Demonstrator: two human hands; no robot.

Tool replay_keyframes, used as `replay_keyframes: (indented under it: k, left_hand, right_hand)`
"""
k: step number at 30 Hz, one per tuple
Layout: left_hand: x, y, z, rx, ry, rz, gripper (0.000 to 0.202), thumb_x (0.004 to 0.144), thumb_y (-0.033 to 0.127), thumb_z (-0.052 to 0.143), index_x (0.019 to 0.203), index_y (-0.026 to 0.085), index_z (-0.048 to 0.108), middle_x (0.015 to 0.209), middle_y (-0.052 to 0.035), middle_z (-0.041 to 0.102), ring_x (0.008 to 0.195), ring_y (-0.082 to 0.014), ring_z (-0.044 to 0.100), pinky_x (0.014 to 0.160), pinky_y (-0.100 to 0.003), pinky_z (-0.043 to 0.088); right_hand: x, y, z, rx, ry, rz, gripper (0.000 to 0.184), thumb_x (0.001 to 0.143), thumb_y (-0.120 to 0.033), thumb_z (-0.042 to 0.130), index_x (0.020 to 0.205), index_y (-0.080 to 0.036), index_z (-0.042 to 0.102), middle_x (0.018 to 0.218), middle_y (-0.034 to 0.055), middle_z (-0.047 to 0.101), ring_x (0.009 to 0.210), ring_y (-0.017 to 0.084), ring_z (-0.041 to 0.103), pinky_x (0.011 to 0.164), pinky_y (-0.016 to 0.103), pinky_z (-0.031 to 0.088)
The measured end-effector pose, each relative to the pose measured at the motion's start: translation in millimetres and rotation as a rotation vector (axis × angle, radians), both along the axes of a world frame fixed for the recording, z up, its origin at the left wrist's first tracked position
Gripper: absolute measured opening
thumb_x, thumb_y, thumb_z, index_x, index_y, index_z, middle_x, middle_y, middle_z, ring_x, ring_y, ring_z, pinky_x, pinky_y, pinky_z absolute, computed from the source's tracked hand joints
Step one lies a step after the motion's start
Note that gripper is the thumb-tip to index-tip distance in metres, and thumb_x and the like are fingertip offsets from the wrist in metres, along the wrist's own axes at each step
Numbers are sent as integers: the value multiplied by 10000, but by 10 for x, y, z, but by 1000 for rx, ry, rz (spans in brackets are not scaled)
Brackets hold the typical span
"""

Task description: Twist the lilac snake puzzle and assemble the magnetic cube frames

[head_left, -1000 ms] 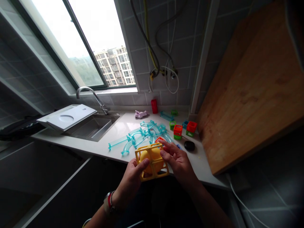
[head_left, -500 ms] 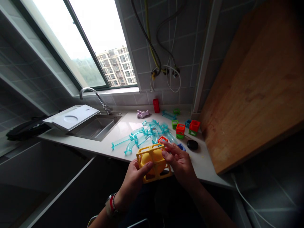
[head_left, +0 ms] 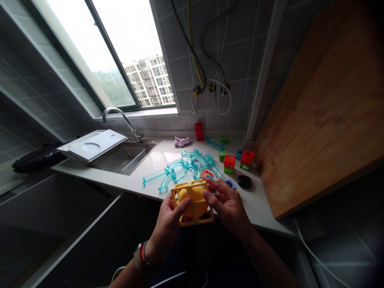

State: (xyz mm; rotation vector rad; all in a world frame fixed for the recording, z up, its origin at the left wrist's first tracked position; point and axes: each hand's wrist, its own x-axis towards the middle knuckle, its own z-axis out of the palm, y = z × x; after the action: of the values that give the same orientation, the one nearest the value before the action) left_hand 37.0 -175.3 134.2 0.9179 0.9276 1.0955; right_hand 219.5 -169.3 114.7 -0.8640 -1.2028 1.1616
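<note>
Between both hands, just in front of the counter's near edge, is a yellow toy frame block (head_left: 194, 205) with a rounded yellow piece inside it. My left hand (head_left: 168, 218) grips its left side, the thumb lying across the front. At the upper right, my right hand (head_left: 229, 204) pinches the frame with thumb and fingers. Just beyond the block, an orange-red frame piece (head_left: 207, 173) and a blue piece (head_left: 230, 184) lie on the counter, partly hidden by my right hand. Translucent turquoise track pieces (head_left: 183, 168) spread out behind them.
Red and green cube frames (head_left: 229, 161) and a black rounded object (head_left: 244, 181) stand to the right on the white counter (head_left: 135, 185). Purple pieces (head_left: 182, 141) and a red block (head_left: 198, 131) are at the back. A sink (head_left: 127, 158) is left; a wooden board (head_left: 324, 116) rises at right.
The yellow block is tilted slightly differently and sits a little higher and further left in view. Both hands keep hold of it. The whole view has shifted slightly.
</note>
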Motion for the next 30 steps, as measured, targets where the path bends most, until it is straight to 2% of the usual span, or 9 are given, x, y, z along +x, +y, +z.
replay_keyframes:
  k: [3,6,8,11,13,16,23,26,30]
  left_hand:
    - [20,9,20,-5,-8,-34,527,862,319,816,1322,167,609,1267,-157,723,1054,-297,745,871,-351,625]
    - [21,9,50,-23,-4,-70,518,862,301,813,1324,159,626,1241,-149,735,1076,-292,738,921,-344,605]
    - [-10,6,64,-56,-42,-98,491,880,305,786,1331,182,637,1243,-132,738,1093,-295,734,957,-369,596]
    - [-91,5,63,-155,-115,-162,398,898,349,746,1260,191,699,1156,-109,770,1063,-298,747,962,-400,599]
    - [-139,4,52,-216,-146,-212,358,895,396,736,1179,178,745,1043,-104,791,997,-296,762,920,-396,612]
    - [-160,-3,37,-250,-163,-238,306,873,390,761,1084,170,778,944,-95,797,860,-260,769,800,-339,624]
    - [-122,-33,-2,-207,-186,-258,345,848,393,789,1072,133,755,876,-90,769,733,-190,728,570,-215,565]
    - [-131,-33,-4,-215,-164,-260,365,865,381,778,1137,141,729,944,-107,772,783,-218,747,579,-226,572]
    - [-92,-52,-27,-107,-70,-180,523,904,386,757,1367,191,613,1240,-152,726,1016,-305,752,764,-337,640]
  right_hand:
    - [-11,-10,-14,82,-133,-20,509,970,-503,647,1449,-333,609,1327,83,579,1244,282,609,964,387,596]
    - [-33,-46,-30,233,-386,-41,753,959,-527,660,1615,-307,364,1635,122,372,1530,344,345,1219,515,392]
    - [-43,-78,-26,320,-510,-4,1013,902,-571,723,1678,-290,134,1712,138,248,1596,354,201,1282,555,255]
    - [-35,-113,1,423,-613,60,1321,757,-646,829,1676,-292,-51,1742,154,143,1604,378,162,1271,566,281]
    - [-16,-122,19,476,-667,59,1350,728,-608,870,1677,-299,-40,1733,155,160,1592,384,204,1258,558,319]
    - [20,-119,32,495,-695,6,1278,740,-518,889,1678,-300,50,1651,157,323,1529,375,348,1224,519,399]
    - [61,-99,76,517,-655,3,1189,697,-494,921,1639,-328,214,1491,137,495,1378,359,526,1127,469,512]
    - [76,-83,91,526,-653,10,1150,704,-443,923,1621,-317,241,1491,148,502,1372,361,541,1116,470,521]
    - [225,-39,115,488,-689,1,1034,744,-398,898,1585,-315,303,1514,151,524,1389,367,544,1144,499,491]
